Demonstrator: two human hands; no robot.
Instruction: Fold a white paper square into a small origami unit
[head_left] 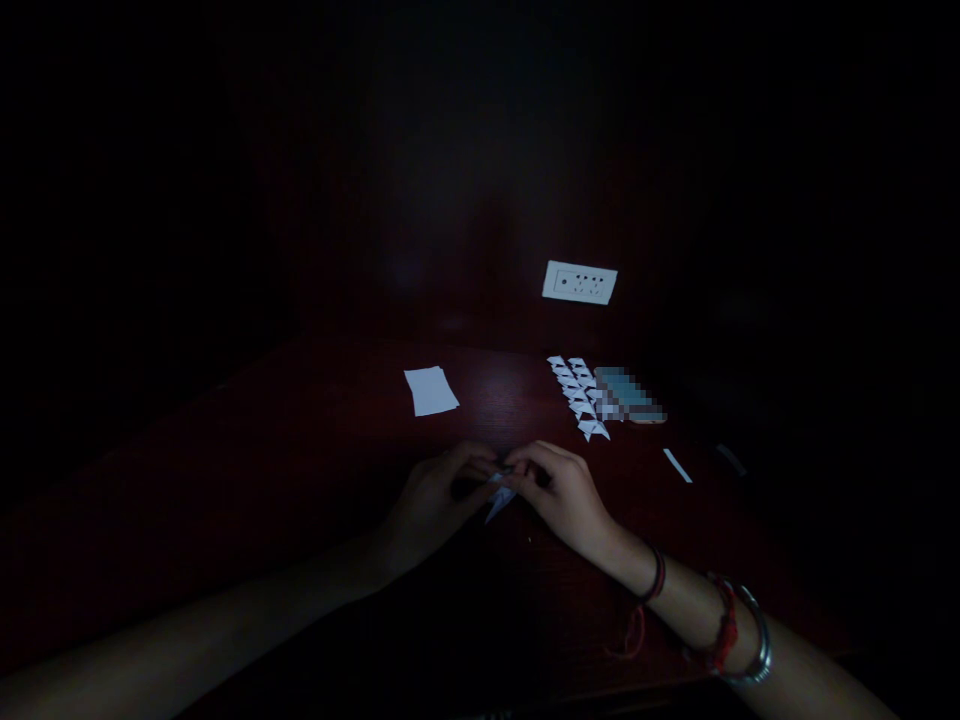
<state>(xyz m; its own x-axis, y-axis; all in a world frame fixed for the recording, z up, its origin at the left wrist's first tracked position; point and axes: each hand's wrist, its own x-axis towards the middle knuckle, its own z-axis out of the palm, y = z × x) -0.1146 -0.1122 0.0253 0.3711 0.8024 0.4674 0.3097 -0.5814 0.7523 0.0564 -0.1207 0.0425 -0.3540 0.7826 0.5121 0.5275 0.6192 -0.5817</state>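
My left hand (439, 500) and my right hand (566, 495) meet over the dark red table (300, 470), fingers pinched together on a small folded piece of white paper (500, 500). Its pointed end sticks out below my fingers. My right wrist carries red threads and a metal bangle. A row of several small folded white paper pieces (579, 395) lies on the table beyond my right hand. A stack of small white paper sheets (430, 390) lies beyond my left hand.
The scene is very dark. A phone-like flat object (630, 395) lies beside the folded pieces. A thin white paper strip (677, 466) lies at the right. A white wall socket plate (579, 282) sits on the wall behind the table.
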